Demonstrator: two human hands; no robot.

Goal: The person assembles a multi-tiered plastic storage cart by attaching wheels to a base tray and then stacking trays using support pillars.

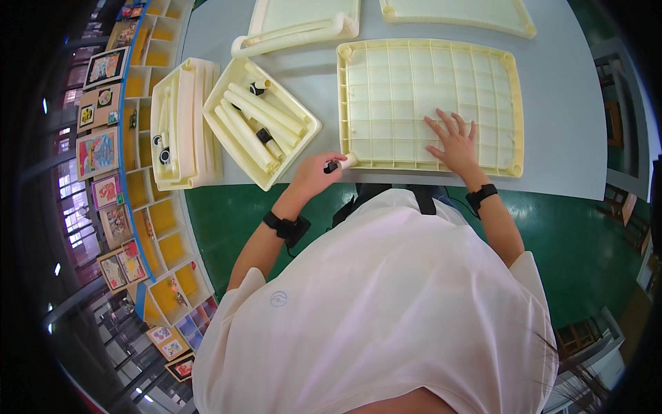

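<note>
A cream rectangular shelf tray (pixel 396 103) lies with its ribbed grid side up on the table in front of me. At its near left corner my left hand (pixel 314 176) is closed around a black-and-white caster wheel (pixel 332 166), whose pale stem end meets the corner socket; how far in it sits I cannot tell. My right hand (pixel 458 146) rests flat on the grid toward the near right, fingers spread, holding nothing. Left of the tray, a cream bin (pixel 311 132) holds several pale tubes (pixel 265 114) and a few black casters (pixel 263 135).
Stacked cream trays (pixel 200 124) stand on edge at the table's left end, with tubes and wheels inside. More cream trays (pixel 458 12) lie at the far edge of the grey table (pixel 558 124). Beyond the left end runs a shelf unit (pixel 162 207) with framed pictures.
</note>
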